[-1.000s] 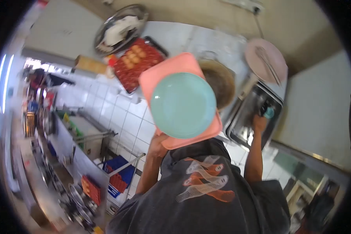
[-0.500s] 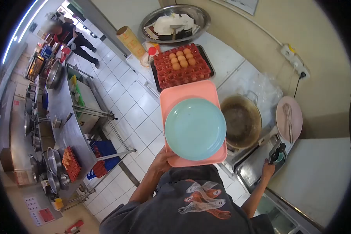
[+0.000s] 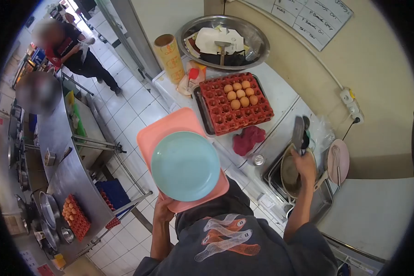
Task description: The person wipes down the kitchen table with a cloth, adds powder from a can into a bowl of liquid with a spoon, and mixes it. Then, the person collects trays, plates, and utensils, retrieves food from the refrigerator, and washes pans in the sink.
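Note:
My left hand (image 3: 164, 205) grips the near left edge of a pink tray (image 3: 145, 134), fingers closed on its rim. A light turquoise plate (image 3: 185, 166) lies on that tray, with nothing on it. My right hand (image 3: 304, 164) is closed around a bunch of kitchen utensils (image 3: 298, 132) pointing away from me. One has a long, flat grey blade; others have dark rounded heads, and their exact kinds are unclear. Below and beside this hand sits a pot (image 3: 288, 175) with a brownish inside, partly hidden by the hand and forearm.
A red egg tray (image 3: 215, 108) with several brown eggs stands on the white counter, near a crimson cloth (image 3: 248, 140) and a steel basin (image 3: 186, 43). A whisk lies in a pink bowl (image 3: 332, 158) at right. Across the aisle, a person (image 3: 76, 53) stands by a steel table (image 3: 60, 138).
My right hand has lifted the utensils from the metal tray and carried them forward-left, over the pot. The pink tray and plate have shifted left and tilted. The view has turned slightly.

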Demonstrator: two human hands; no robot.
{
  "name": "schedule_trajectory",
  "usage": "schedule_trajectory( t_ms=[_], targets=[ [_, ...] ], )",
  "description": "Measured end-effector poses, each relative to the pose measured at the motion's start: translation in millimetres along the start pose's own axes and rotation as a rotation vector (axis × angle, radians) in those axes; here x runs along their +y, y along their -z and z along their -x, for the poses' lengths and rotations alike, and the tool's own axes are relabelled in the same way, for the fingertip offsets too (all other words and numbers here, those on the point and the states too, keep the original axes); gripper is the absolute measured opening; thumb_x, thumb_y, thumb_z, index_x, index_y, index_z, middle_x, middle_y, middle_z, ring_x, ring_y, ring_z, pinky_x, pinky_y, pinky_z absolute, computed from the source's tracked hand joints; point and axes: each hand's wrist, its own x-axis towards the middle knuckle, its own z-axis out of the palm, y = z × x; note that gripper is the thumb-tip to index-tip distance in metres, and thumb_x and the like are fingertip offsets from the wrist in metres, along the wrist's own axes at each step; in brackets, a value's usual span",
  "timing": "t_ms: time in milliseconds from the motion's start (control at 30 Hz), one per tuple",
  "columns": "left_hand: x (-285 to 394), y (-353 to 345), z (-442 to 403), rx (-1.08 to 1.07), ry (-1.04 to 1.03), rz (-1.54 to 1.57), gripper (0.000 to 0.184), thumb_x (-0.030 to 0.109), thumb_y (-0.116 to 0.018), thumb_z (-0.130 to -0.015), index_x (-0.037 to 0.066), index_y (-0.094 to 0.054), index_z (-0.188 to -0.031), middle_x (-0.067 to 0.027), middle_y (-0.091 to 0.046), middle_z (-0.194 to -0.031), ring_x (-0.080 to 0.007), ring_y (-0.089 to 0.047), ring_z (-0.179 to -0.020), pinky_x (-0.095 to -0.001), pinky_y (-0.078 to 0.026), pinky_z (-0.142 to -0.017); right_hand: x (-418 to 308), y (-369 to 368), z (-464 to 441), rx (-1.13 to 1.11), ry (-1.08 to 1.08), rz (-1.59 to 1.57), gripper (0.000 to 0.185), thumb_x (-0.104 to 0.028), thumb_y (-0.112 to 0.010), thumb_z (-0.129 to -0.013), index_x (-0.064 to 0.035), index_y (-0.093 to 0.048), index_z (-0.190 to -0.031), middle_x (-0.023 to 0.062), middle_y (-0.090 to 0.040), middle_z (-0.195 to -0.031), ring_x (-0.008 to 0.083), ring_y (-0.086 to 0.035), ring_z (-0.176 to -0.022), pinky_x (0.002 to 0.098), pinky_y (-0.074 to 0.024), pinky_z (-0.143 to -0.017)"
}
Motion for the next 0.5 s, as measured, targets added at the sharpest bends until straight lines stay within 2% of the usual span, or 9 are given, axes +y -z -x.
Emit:
schedule_trajectory(
  t_ms=[100,133,167,233,267,367,400,433,500],
  targets=[
    [25.7,13.7,-11.9,0.055,-0.115,-0.029,0.066,-0.007,-0.056,-0.078,0.005,-0.035,-0.139,-0.0127,-0.052,-0.130,-0.0275,-0.054,-0.118,-0.0421,-0.044,-0.103,-79.6,-29.8,-35.2,-0.076,0.026,0.034,0.030,-0.024,-0.067,-0.083,0.0052,-0.062,-0.085,0.0060,-0.058,-0.066,0.0155,-0.051,-0.062,0.0356,-0.0438,-0.061],
    [32.0,12.5,-17.9,0.079,-0.153,-0.026,0.067,-0.007,-0.056,-0.077,0.005,-0.035,-0.139,-0.0123,-0.052,-0.130,-0.0273,-0.054,-0.118,-0.0419,-0.044,-0.103,-105.2,-37.1,-55.0,-0.148,0.078,0.060,0.036,-0.031,-0.068,-0.082,0.0046,-0.063,-0.082,0.0052,-0.056,-0.062,0.0150,-0.049,-0.059,0.0352,-0.0430,-0.058],
    [40.7,5.3,-21.8,0.094,-0.186,-0.068,0.069,0.002,-0.063,-0.077,0.005,-0.034,-0.139,-0.0130,-0.050,-0.132,-0.0275,-0.054,-0.118,-0.0416,-0.045,-0.101,-140.1,-47.8,-65.6,-0.138,0.153,-0.024,0.040,-0.036,-0.069,-0.081,0.0040,-0.063,-0.082,0.0055,-0.056,-0.064,0.0147,-0.049,-0.059,0.0340,-0.0426,-0.058],
    [49.1,15.1,-28.5,0.102,-0.209,-0.065,0.071,0.005,-0.066,-0.076,0.005,-0.033,-0.140,-0.0136,-0.050,-0.133,-0.0282,-0.053,-0.119,-0.0422,-0.045,-0.101,-180.5,-81.3,-123.4,-0.222,0.191,-0.071,0.045,-0.041,-0.070,-0.080,0.0039,-0.064,-0.081,0.0086,-0.061,-0.067,0.0148,-0.054,-0.060,0.0317,-0.0435,-0.056],
    [53.8,18.0,-33.8,0.105,-0.230,-0.066,0.073,0.006,-0.067,-0.076,0.005,-0.033,-0.140,-0.0139,-0.049,-0.133,-0.0285,-0.052,-0.120,-0.0425,-0.045,-0.101,-198.0,-108.2,-163.5,-0.246,0.214,-0.107,0.041,-0.043,-0.068,-0.081,-0.0073,-0.057,-0.065,-0.0003,-0.050,-0.055,0.0107,-0.044,-0.048,0.0284,-0.0327,-0.046],
    [65.2,-1.7,-45.7,0.212,-0.270,-0.020,0.075,0.004,-0.068,-0.074,0.004,-0.033,-0.140,-0.0128,-0.050,-0.132,-0.0281,-0.053,-0.119,-0.0419,-0.045,-0.102,-271.7,-184.2,-267.9,-0.327,0.260,-0.220,0.043,-0.042,-0.069,-0.082,-0.0082,-0.054,-0.061,0.0004,-0.049,-0.053,0.0113,-0.044,-0.047,0.0286,-0.0314,-0.043],
    [69.0,-6.8,-49.8,0.269,-0.256,-0.043,0.076,0.006,-0.070,-0.073,0.004,-0.032,-0.140,-0.0131,-0.049,-0.133,-0.0286,-0.053,-0.119,-0.0427,-0.045,-0.102,-290.1,-219.5,-312.4,-0.328,0.216,-0.267,0.041,-0.035,-0.073,-0.078,-0.0033,-0.055,-0.061,0.0034,-0.050,-0.054,0.0137,-0.041,-0.042,0.0316,-0.0298,-0.040],
    [72.0,-10.7,-52.3,0.324,-0.245,-0.066,0.078,0.008,-0.072,-0.073,0.004,-0.032,-0.140,-0.0135,-0.049,-0.133,-0.0292,-0.053,-0.119,-0.0434,-0.045,-0.102,-303.7,-251.5,-355.6,-0.344,0.225,-0.175,0.036,-0.033,-0.070,-0.081,0.0009,-0.063,-0.070,0.0118,-0.061,-0.063,0.0223,-0.057,-0.053,0.0345,-0.0424,-0.049],
    [78.1,-22.0,-61.9,0.426,-0.243,-0.052,0.082,0.011,-0.075,-0.072,0.004,-0.031,-0.140,-0.0144,-0.048,-0.134,-0.0305,-0.052,-0.120,-0.0452,-0.045,-0.101,-317.7,-329.9,-428.6,-0.219,0.256,-0.006,0.032,-0.030,-0.068,-0.080,0.0019,-0.067,-0.082,0.0171,-0.067,-0.081,0.0294,-0.065,-0.074,0.0376,-0.0488,-0.064]
  ],
)
